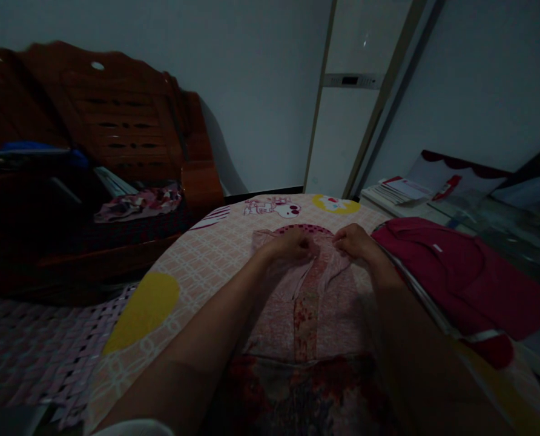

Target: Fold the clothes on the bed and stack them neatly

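Under the left fingers (304, 242) (grip unclear) and right fingers (341, 236), pinching its far end, lies a pink garment (306, 309).

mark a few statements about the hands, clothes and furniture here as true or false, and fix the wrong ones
1. Both the left hand and the right hand are at the far part of the pink shirt. True.
2. The red garment lies to the left of the pink shirt. False: the red garment is to its right.
3. A patterned strip runs down the middle of the pink shirt. True.
4. The tablecloth is plain, with no pictures. False: the tablecloth has printed figures and yellow patches.
5. The wooden bench stands on the left of the view. True.
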`<act>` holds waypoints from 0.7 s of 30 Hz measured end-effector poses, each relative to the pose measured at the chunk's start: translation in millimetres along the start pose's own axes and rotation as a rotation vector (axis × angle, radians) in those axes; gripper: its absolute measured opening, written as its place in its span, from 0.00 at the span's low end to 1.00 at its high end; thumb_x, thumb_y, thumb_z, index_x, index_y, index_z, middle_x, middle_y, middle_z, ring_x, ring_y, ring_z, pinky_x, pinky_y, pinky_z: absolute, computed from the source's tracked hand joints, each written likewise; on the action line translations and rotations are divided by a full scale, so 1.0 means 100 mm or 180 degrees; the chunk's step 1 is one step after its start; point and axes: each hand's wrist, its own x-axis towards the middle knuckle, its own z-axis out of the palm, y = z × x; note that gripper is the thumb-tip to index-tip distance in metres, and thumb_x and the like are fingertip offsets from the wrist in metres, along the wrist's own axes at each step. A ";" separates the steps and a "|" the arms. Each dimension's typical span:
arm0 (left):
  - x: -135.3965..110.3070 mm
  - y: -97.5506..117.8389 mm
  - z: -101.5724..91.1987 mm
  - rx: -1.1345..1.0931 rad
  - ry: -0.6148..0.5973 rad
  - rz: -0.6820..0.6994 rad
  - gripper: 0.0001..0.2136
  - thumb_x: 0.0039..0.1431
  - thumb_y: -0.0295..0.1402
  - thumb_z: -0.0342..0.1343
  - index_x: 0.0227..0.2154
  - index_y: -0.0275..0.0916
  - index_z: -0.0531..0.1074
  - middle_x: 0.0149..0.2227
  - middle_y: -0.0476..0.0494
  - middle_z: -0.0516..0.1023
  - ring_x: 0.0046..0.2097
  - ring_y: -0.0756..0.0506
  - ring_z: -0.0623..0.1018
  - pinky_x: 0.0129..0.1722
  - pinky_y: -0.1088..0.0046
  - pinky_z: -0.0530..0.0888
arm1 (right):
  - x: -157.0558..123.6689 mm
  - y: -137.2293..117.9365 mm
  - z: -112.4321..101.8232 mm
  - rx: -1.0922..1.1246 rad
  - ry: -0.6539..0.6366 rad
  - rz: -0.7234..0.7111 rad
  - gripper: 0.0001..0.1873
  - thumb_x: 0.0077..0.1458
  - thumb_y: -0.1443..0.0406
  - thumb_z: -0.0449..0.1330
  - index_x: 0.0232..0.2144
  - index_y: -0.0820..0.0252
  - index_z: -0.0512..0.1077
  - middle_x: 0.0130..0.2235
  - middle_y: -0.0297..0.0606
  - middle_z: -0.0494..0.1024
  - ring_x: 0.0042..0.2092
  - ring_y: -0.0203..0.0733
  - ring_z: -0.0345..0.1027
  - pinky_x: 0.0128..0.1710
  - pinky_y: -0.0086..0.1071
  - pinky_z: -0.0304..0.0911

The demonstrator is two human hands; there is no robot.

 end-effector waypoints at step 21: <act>0.11 -0.04 0.33 -0.1605 0.0296 0.0562 0.22 0.50 0.33 0.62 0.51 0.37 0.73 0.49 0.38 0.77 0.47 0.44 0.77 0.46 0.70 0.71 | -0.11 -0.02 -0.15 0.1573 -0.0682 -0.0474 0.09 0.40 0.66 0.62 0.28 0.64 0.76 0.14 0.29 0.69 0.14 0.29 0.54 0.13 0.24 0.48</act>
